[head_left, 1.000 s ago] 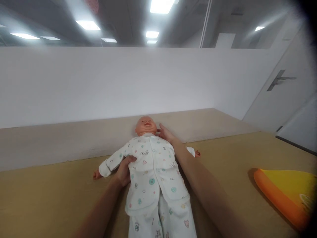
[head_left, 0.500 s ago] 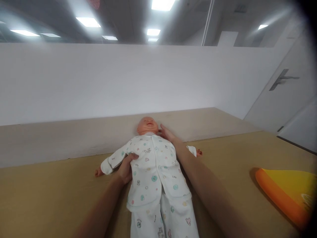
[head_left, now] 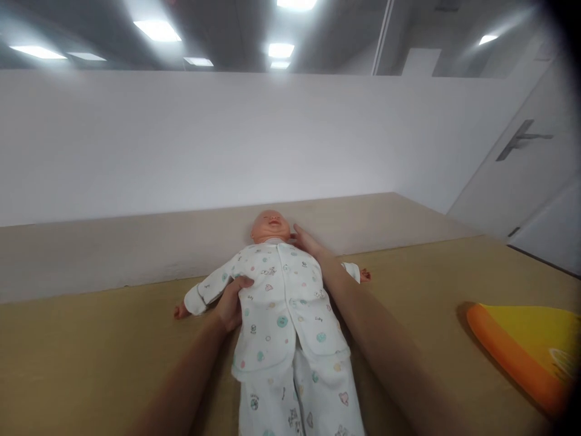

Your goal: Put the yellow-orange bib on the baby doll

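Barely anything shifts vs. 1 s ago: doll (head_left: 284,315) lies face-up on the tan table (head_left: 91,351), left hand (head_left: 231,303) still gripping its side under the arm, right hand (head_left: 308,242) open against neck/shoulder, so hold is steady, no lift yet.

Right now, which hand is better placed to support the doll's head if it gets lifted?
Probably the right hand: its fingers already rest beside the doll at the neck. The left hand grips the doll's side under the armpit, farther from the head.
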`<state>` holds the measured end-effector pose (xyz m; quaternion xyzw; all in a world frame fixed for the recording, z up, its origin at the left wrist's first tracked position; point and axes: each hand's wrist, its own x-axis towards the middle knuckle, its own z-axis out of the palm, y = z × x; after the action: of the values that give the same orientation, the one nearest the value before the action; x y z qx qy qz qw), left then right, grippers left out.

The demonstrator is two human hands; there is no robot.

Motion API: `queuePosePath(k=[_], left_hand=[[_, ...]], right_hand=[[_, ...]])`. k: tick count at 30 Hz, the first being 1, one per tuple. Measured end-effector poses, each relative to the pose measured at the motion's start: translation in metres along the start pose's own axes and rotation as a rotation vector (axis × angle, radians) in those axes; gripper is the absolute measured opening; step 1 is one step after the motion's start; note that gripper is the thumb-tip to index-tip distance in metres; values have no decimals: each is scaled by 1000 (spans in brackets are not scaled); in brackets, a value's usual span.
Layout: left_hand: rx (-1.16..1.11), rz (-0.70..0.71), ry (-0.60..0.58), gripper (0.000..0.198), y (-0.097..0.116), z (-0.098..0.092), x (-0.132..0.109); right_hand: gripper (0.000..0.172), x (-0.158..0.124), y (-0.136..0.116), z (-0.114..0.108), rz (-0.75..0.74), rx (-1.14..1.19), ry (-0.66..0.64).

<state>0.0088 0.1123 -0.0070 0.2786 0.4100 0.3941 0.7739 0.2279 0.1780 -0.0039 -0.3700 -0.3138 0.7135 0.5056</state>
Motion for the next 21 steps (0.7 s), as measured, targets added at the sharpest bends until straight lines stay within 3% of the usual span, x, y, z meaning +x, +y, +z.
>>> queuePosePath(k=[4,12,21], left_hand=[[17,5,2,44,0,1,-1],[23,1,-7,43,-1,0,0],[46,1,-30,46,0,-1,0]], right_hand=[[52,0,-1,-2,-2,-13,29],[36,19,-7,-8,-17,-12,63],[46,24,-5,-6,-51,-38,79]])
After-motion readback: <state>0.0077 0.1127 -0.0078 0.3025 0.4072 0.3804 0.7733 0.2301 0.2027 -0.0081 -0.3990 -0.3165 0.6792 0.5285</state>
